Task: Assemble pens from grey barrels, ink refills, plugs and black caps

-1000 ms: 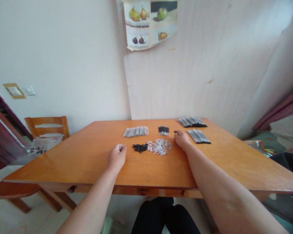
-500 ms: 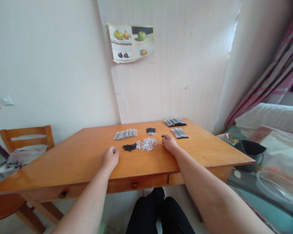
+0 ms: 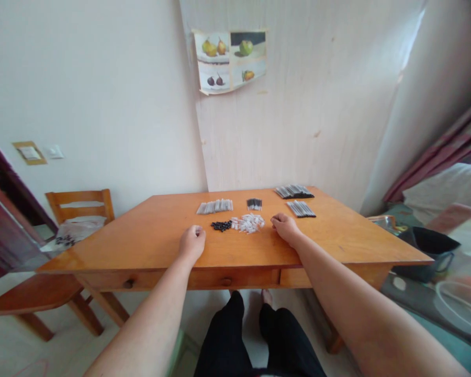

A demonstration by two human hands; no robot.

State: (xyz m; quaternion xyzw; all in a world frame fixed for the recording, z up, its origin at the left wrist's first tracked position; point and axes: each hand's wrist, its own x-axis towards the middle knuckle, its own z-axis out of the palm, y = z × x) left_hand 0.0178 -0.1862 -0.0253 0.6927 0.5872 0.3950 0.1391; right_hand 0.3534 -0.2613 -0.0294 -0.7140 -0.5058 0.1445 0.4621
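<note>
My left hand (image 3: 192, 243) rests on the wooden table, fingers curled into a loose fist, with nothing showing in it. To its right lies a small pile of black caps (image 3: 221, 226), touching a heap of short whitish plastic pieces (image 3: 250, 223). Just right of that heap, my right hand (image 3: 286, 228) lies on the tabletop with its fingers curled in; no object shows there. Behind the piles are a row of clear tubes (image 3: 215, 207) and a smaller row of thin dark-filled sticks (image 3: 254, 204). Black-ended pens (image 3: 301, 209) lie beyond my right hand.
More black-ended pens (image 3: 294, 191) lie at the table's back right. The wooden table (image 3: 141, 235) has drawers in front and a wall behind. A chair (image 3: 80, 209) with a plastic bag stands left; a dark bin (image 3: 427, 248) is at the right.
The camera view has swung right, then partly back and further down. My right hand's fingers have curled in more and it sits nearer the table's front. The left hand stays curled.
</note>
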